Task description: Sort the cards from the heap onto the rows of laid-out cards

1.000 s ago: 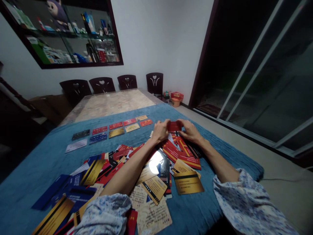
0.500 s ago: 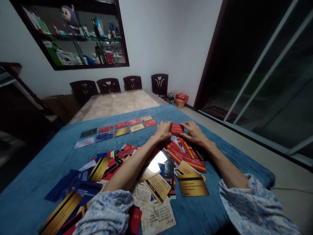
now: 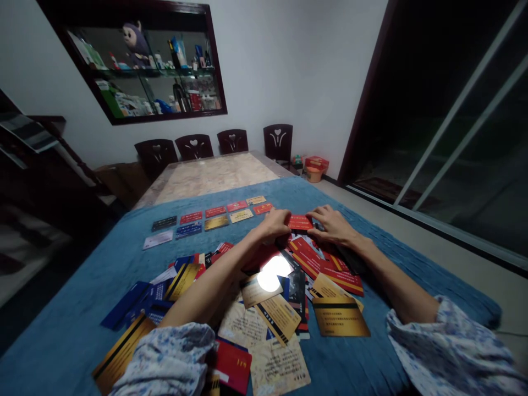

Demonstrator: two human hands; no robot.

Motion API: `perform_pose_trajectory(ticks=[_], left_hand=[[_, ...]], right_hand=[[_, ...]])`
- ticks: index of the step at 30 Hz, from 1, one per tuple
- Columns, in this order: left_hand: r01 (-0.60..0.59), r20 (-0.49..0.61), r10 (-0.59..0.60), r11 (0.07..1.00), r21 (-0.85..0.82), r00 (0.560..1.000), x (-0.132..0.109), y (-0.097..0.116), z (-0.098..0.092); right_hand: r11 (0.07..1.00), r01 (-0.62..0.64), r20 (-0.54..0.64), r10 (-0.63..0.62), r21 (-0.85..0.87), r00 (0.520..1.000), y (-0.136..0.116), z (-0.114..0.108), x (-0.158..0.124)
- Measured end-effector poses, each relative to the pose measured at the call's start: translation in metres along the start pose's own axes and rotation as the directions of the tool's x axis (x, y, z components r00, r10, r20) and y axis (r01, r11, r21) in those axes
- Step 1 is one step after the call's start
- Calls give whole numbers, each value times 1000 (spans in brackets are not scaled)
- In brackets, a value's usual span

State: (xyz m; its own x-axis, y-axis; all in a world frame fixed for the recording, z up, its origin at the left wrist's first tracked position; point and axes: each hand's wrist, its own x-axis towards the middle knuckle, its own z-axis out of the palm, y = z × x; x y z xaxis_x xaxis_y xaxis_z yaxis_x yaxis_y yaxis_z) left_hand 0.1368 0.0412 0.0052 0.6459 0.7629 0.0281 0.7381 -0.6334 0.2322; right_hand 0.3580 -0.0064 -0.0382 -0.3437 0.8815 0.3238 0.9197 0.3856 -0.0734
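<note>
Left grip point(image 3: 275, 224), right grip point(image 3: 335, 226), flat red card point(image 3: 300, 222) between, rumpled cloth point(image 3: 346, 360)

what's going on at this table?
Someone's left hand and right hand hold a red card by its two ends, just above the far part of a loose pile of cards. Beyond the pile, to the left, two rows of five cards lie on the blue cloth. The pile is spread under and around the forearms.
</note>
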Motion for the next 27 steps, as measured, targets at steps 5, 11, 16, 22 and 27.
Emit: perform_pose_trajectory(ticks=[5, 11, 16, 22, 27], left_hand=[[11, -32, -11, 1000, -18, 999, -10, -19, 0], [17, -38, -18, 1000, -24, 999, -24, -33, -2], [17, -26, -17, 1000, 12, 1000, -33, -39, -4], [4, -17, -3, 996, 84, 1000, -43, -46, -5], [44, -16, -42, 990, 131, 999, -52, -51, -8]], right_hand=[[999, 42, 31, -42, -2, 999, -11, -1, 12], [995, 97, 82, -98, 15, 992, -22, -1, 25], [992, 121, 102, -123, 27, 987, -26, 3, 33], [989, 142, 150, -145, 29, 978, -35, 0, 44], [984, 176, 194, -174, 10, 965, -47, -3, 56]])
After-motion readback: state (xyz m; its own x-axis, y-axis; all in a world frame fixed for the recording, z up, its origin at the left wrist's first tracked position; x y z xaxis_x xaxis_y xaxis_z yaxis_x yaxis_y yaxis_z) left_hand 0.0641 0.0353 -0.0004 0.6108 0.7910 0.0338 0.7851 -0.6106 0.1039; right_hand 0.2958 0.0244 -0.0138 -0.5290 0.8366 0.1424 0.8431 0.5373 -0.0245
